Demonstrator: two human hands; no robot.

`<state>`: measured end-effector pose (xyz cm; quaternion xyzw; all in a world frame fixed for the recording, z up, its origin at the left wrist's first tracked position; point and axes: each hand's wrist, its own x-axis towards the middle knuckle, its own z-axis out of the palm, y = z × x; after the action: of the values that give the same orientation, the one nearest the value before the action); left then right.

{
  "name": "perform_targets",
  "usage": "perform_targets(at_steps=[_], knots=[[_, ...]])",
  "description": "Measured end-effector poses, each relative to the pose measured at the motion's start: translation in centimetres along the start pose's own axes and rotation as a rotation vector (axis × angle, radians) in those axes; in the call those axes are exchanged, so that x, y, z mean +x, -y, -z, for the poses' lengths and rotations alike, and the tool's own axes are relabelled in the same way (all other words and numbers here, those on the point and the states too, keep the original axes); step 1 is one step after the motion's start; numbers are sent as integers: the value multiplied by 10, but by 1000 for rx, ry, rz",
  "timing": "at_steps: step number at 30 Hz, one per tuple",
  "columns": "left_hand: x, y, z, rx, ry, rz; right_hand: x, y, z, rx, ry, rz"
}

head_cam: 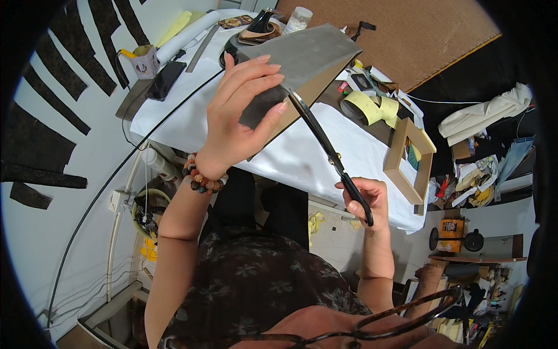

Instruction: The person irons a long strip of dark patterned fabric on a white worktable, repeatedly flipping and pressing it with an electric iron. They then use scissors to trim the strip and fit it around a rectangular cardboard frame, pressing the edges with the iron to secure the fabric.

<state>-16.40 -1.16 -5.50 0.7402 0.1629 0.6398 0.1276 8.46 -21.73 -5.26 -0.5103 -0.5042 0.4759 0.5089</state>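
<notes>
My right hand grips the handles of long black scissors in front of me. Their tip is at the edge of a grey sheet, whose brown underside or layer shows below it; the material cannot be told. My left hand is spread with its fingertips on or just over the grey sheet, close to the scissor tip. It holds nothing that I can see, and a beaded bracelet is round its wrist. Whether the blades are parted is hard to tell.
White paper covers the table. An iron, a plastic jar and a metal ruler lie at the back. A phone is at the left; yellow measuring tape or strip and a cardboard tray are at the right. A black cable crosses the left.
</notes>
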Motion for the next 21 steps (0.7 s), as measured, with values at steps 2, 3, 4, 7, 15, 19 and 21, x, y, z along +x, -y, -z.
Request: perform_targets(at_steps=[2, 3, 4, 7, 15, 19, 21], knots=[[0, 0, 0, 5, -2, -3, 0, 2, 1, -17, 9, -5], [0, 1, 0, 4, -3, -5, -1, 4, 1, -27, 11, -8], [0, 1, 0, 2, -5, -6, -1, 5, 2, -44, 11, -1], [-1, 1, -1, -1, -3, -9, -1, 11, 3, -98, 4, 9], [-1, 1, -1, -7, -14, -19, -7, 35, -2, -248, -72, -65], [-1, 1, -2, -6, -11, -26, -11, 43, -4, -290, -98, -96], [-1, 1, -2, -10, -15, -31, -11, 47, -5, -328, -115, -123]])
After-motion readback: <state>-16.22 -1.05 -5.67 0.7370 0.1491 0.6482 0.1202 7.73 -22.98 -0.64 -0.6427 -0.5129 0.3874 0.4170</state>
